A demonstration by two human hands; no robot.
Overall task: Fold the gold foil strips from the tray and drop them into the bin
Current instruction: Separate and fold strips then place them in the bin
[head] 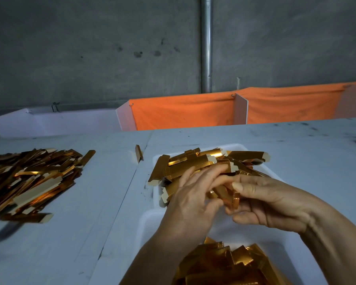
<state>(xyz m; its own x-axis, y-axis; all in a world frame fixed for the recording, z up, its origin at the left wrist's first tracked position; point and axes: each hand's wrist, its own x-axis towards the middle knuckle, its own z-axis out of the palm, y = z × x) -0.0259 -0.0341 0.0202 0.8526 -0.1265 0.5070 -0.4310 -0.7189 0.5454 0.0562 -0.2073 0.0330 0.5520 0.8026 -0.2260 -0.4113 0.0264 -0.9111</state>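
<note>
A white tray [158, 159] at centre holds a heap of gold foil strips [195, 161]. Over its near end my left hand [190, 199] and my right hand [269, 201] meet. Between them is one gold foil strip [227, 194], pinched by the fingers of both hands and partly bent. Nearer to me, a white bin [146, 225] holds several folded gold pieces [224, 264]; its front is cut off by the frame's lower edge.
A big loose pile of gold strips [29, 179] lies on the white table [103, 202] at the left. One bent strip [139, 153] stands alone behind the tray. White boxes [56, 122] and orange cloth-lined boxes [183, 112] line the back, under a grey wall.
</note>
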